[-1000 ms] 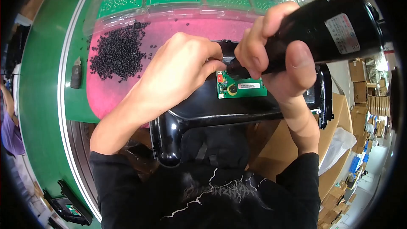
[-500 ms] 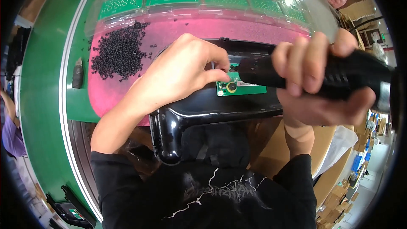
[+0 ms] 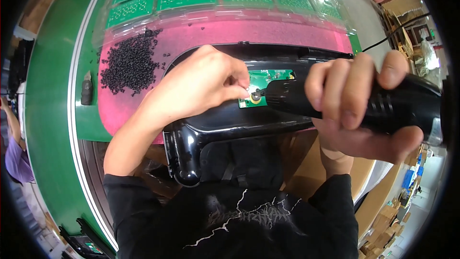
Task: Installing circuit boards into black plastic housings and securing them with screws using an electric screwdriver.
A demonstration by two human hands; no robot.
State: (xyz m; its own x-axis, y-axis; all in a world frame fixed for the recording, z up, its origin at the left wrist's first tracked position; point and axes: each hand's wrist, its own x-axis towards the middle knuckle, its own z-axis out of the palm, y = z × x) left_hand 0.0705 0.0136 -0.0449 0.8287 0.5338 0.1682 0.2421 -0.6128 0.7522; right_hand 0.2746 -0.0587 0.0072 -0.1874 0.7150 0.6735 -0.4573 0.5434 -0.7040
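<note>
My right hand (image 3: 354, 98) is wrapped round a black electric screwdriver (image 3: 292, 97), held almost level with its nose pointing left. The tip is over a green circuit board (image 3: 275, 75), just beside a round yellow-rimmed part, with a small dark piece at the bit. The board lies inside a glossy black plastic housing (image 3: 215, 122) in front of me. At the board's left edge my left hand (image 3: 206, 76) has thumb and forefinger drawn together in a pinch; whatever lies between them is too small to make out.
Small black screws (image 3: 129, 62) lie heaped on a pink mat (image 3: 112, 112). Beyond it a clear plastic tray (image 3: 220, 12) holds several green boards. A dark cylindrical item with a pale tip (image 3: 86, 88) is on the green table (image 3: 52, 100). Another person's arm and purple sleeve (image 3: 19, 160) show far left.
The screwdriver's tip has dropped nearer to me, to the round part, uncovering the board's far side. My left hand stays pinched near the board, and the whole view has shifted slightly.
</note>
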